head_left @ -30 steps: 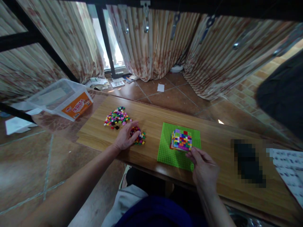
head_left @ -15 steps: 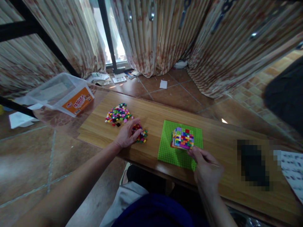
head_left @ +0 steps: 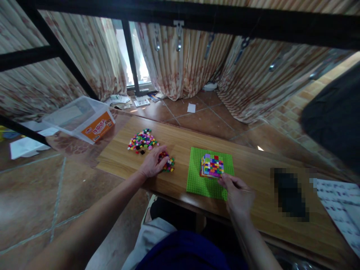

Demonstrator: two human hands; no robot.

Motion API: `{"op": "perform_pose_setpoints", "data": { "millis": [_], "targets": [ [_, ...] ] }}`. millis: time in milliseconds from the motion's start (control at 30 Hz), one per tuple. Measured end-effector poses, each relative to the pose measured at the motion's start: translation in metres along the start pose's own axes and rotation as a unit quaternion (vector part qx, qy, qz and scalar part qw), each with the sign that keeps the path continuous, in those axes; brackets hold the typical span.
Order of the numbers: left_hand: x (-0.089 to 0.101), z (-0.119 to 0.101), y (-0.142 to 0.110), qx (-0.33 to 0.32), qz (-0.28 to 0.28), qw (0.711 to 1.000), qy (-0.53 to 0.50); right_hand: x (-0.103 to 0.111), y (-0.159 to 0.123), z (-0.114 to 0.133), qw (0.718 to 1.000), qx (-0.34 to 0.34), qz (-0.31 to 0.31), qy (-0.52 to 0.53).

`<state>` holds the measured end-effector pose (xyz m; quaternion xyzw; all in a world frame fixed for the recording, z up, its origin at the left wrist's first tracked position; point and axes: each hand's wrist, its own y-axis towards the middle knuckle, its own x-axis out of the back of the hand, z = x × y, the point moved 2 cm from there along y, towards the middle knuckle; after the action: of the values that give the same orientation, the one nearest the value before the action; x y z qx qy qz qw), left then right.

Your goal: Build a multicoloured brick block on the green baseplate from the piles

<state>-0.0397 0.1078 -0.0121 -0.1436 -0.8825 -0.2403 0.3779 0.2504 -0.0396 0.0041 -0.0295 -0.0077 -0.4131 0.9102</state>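
My left hand point(head_left: 153, 163) rests over a small pile of toy bricks point(head_left: 169, 165), its thumb and fingers apart with part of the pile between them. A larger heap of mixed-colour toy bricks point(head_left: 143, 139) lies just beyond it. On a green studded baseplate point(head_left: 194, 183) stands a multicoloured block built of small bricks point(head_left: 213, 166). My right hand point(head_left: 239, 193) is at the block's near right corner, thumb and forefinger pinched together. Whatever those fingertips hold, if anything, is hidden.
The narrow wooden table point(head_left: 253, 161) bears a pixelated dark object point(head_left: 291, 195) and a printed sheet point(head_left: 340, 206) at the right. A clear plastic bin point(head_left: 67, 116) with an orange label stands at the left end. A dark rounded shape point(head_left: 334, 116) is at far right.
The camera view has tilted up and shifted slightly, bringing a dark overhead bar into sight. Both hands keep about the same places at the pile and the brick block.
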Motion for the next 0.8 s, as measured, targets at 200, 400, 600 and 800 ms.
{"op": "perform_pose_setpoints", "data": {
  "millis": [200, 400, 600, 800],
  "targets": [
    [-0.002, 0.002, 0.000, -0.004, -0.011, 1.000, -0.002, 0.009, -0.005, 0.005, 0.998, 0.034, -0.041, -0.014],
    [-0.003, 0.004, 0.000, -0.014, -0.018, 1.000, -0.013, 0.022, -0.008, 0.012, 0.964, 0.156, 0.013, -0.215],
    [-0.004, 0.004, 0.000, -0.008, -0.012, 1.000, -0.010, 0.004, 0.021, 0.028, 0.823, 0.353, 0.227, -0.383],
    [-0.005, 0.004, 0.000, -0.007, -0.017, 1.000, -0.012, -0.020, 0.061, 0.030, 0.761, 0.349, 0.359, -0.412]
  ]
}}
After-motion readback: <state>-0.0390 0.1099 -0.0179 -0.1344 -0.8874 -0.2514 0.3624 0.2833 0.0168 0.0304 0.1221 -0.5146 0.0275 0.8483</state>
